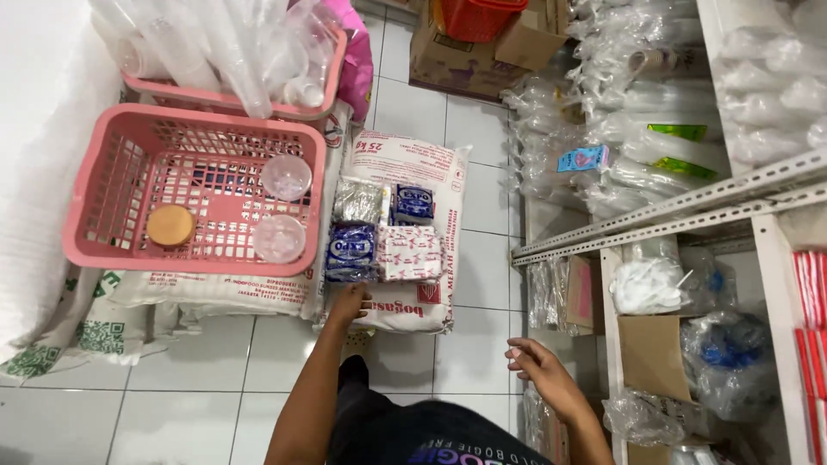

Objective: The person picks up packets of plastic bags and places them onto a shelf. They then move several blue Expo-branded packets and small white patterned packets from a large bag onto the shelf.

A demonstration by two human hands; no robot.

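Observation:
My left hand (349,303) reaches down to a white sack (448,185) lying on the floor, fingers resting at the front edge of a blue packet (351,252). Several small packets sit on that sack: a silver one (357,201), another blue one (413,204) and a white one with red print (410,254). My right hand (544,366) hovers empty with fingers spread, near the lower shelf of a white metal rack (680,215).
A pink basket (99,181) on the left holds a tan lid (170,226) and two clear cups. A second pink basket (226,99) behind it is full of clear plastic cups. Shelves on the right carry bagged plasticware and cardboard boxes (655,353). White tiled floor.

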